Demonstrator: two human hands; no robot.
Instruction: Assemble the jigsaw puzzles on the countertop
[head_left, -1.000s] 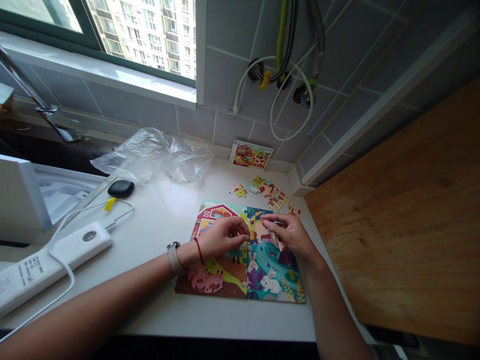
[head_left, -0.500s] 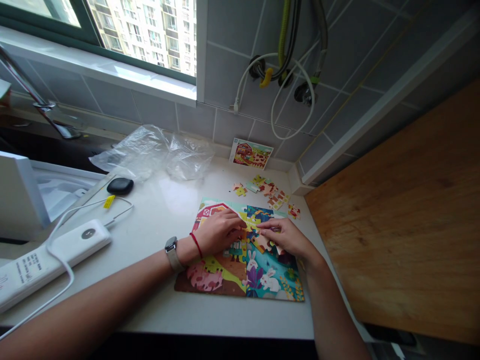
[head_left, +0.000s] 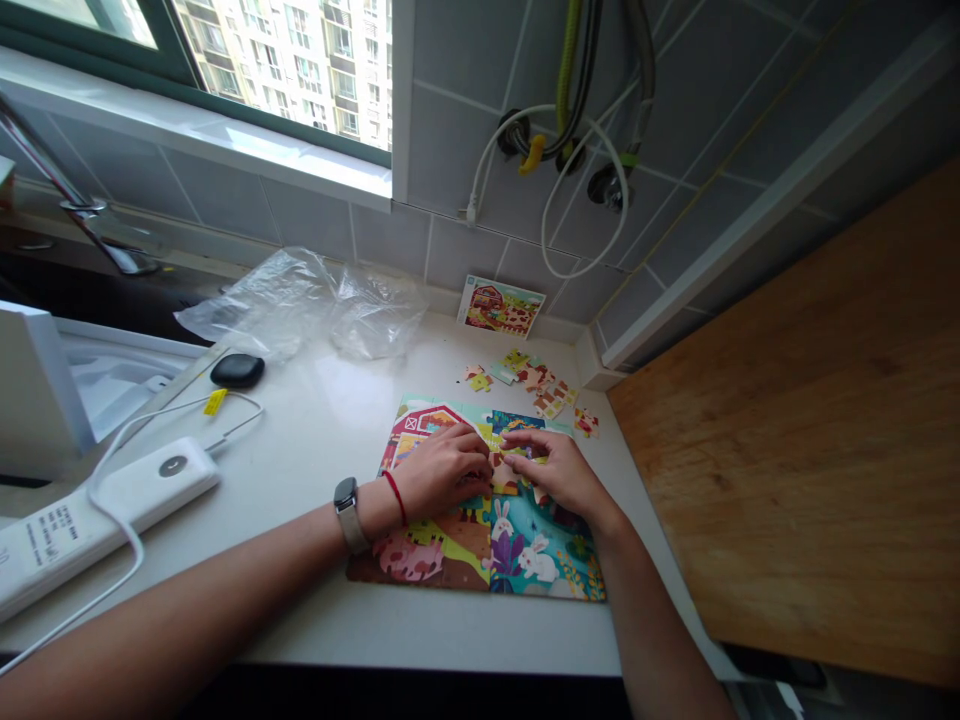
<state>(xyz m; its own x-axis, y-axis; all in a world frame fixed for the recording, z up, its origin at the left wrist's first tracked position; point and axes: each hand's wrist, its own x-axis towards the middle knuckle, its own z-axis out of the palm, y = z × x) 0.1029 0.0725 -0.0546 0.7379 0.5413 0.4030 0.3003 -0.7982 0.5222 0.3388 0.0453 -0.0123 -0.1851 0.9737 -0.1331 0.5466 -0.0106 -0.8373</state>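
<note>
A colourful jigsaw puzzle (head_left: 450, 545) lies on the white counter, showing a red barn, a pink pig and white rabbits. My left hand (head_left: 450, 468) rests over its middle left, fingers curled and closed at a puzzle piece (head_left: 504, 476) near the centre seam. From the right comes my right hand (head_left: 559, 472), thumb and forefinger bent in a loose pinch at the upper edge of that piece. The fingers hide part of the piece and the puzzle under them. Several loose puzzle pieces (head_left: 534, 378) lie behind the puzzle.
A picture card (head_left: 501, 306) leans on the tiled wall. Clear plastic wrap (head_left: 300, 305) lies at the back left. A black oval object (head_left: 238, 370) and a white power strip (head_left: 112, 520) with a cable are at the left. A wooden panel (head_left: 810, 430) borders the right side.
The cow-patterned piece near the centre has shifted left and sits straighter against the seam. My right hand has moved slightly left and up; my left hand has barely moved.
</note>
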